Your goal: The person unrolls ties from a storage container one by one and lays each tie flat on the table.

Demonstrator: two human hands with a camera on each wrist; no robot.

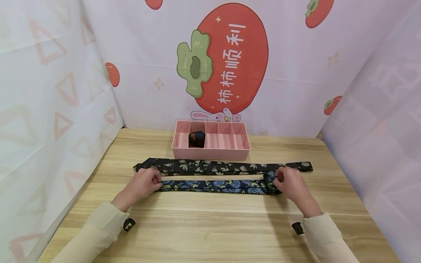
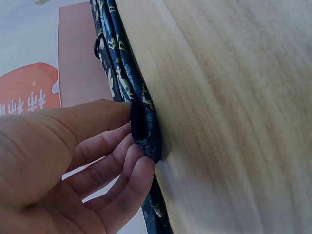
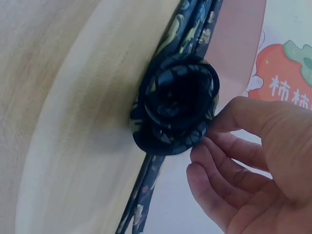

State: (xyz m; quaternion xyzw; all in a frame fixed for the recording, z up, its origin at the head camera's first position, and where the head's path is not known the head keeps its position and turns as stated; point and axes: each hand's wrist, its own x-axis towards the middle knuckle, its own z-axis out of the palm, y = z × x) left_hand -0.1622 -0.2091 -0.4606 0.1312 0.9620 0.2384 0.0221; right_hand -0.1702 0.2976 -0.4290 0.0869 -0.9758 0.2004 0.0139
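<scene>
A blue patterned necktie (image 1: 213,185) lies folded lengthwise across the wooden table, its right end wound into a roll (image 3: 168,105). My left hand (image 1: 144,182) pinches the looped left end (image 2: 151,141) of this tie between thumb and fingers. At the other side, my right hand (image 1: 292,184) holds the edge of the roll with thumb and fingertips; the roll's spiral shows in the right wrist view. Just behind stretches a black necktie with pale flowers (image 1: 230,168), laid flat and parallel to the blue one. Its left part is partly hidden by my left hand.
Behind the ties stands a pink box (image 1: 210,153) with several compartments. A dark rolled necktie (image 1: 196,139) with red marks sits in the second compartment from the left. Printed cloth (image 1: 148,98) hangs behind the table and at both sides.
</scene>
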